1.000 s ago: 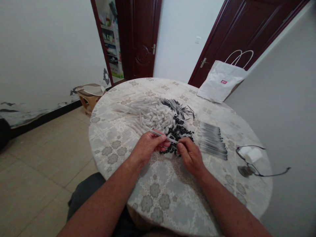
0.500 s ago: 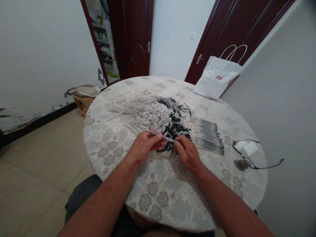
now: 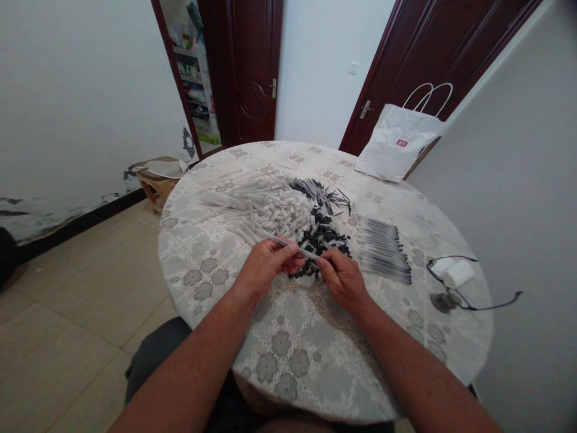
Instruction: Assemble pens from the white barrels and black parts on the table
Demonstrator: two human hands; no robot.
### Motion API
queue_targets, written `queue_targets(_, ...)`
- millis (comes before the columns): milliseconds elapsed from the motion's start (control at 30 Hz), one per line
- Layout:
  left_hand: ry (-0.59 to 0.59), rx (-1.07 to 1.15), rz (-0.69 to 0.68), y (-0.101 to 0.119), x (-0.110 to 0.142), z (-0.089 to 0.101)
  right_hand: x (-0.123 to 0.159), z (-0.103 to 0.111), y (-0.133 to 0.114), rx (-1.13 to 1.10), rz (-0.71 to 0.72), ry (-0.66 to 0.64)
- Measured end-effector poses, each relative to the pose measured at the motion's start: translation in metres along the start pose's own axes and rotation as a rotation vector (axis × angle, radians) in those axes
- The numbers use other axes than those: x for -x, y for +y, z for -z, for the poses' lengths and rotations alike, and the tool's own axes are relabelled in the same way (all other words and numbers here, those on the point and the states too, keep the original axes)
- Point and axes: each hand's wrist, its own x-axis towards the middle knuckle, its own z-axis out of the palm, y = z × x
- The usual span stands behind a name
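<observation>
Between my two hands a slim translucent pen barrel [image 3: 308, 254] slants down to the right. My left hand [image 3: 267, 264] pinches its middle between thumb and fingers. Around its right end close the fingertips of my right hand [image 3: 342, 278], which hide that tip. Just beyond the hands lies a heap of small white plastic pieces [image 3: 288, 210], with loose clear barrels [image 3: 225, 197] fanning out to the left. Small black caps [image 3: 322, 231] are scattered right behind my fingers. Thin dark refills [image 3: 320, 195] lie at the heap's far side.
A row of pens with dark ends [image 3: 385, 249] lies right of my hands. Farther right are eyeglasses [image 3: 469, 308], a white roll [image 3: 457, 273] and a small dark round object [image 3: 444, 302]. A white paper bag [image 3: 396, 144] stands at the back edge of the round table [image 3: 279, 355].
The view has shifted slightly, so everything sits a little farther right. Both hands keep the same hold on the pen barrel.
</observation>
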Motion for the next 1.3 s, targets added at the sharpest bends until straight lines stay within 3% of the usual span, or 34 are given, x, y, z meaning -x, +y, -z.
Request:
queue_targets(300, -0.034, -0.029, -0.002, 0.0, -0.002, 0.003, 0.003, 0.0, 0.0, -0.126, -0.055, -0.084)
queue_targets(633, -0.041, -0.205, -0.099, 0.007, -0.003, 0.012, 0.001, 0.002, -0.005, 0.0, -0.017, 0.035)
queue_targets(733, 0.065, -0.401, -0.232, 0.015, -0.005, 0.027, 0.001, 0.007, -0.001, -0.022, -0.074, 0.144)
queue_targets(833, 0.18, -0.782, -0.377, 0.018, -0.005, 0.043, 0.0, 0.01, 0.006, -0.056, -0.11, 0.227)
queue_targets(900, 0.192, -1.014, -0.452, 0.016, -0.006, 0.05, -0.001, 0.011, 0.009, -0.073, -0.125, 0.264)
queue_targets(1033, 0.118, -1.256, -0.469, 0.009, -0.006, 0.052, -0.001, 0.012, 0.013, -0.12, -0.127, 0.313)
queue_targets(1200, -0.099, -1.337, -0.431, 0.004, 0.0, 0.044, -0.001, 0.013, 0.015, -0.129, -0.13, 0.355)
queue_targets(1300, -0.141, -1.396, -0.405, -0.002, 0.003, 0.04, -0.001, 0.014, 0.016, -0.132, -0.131, 0.375)
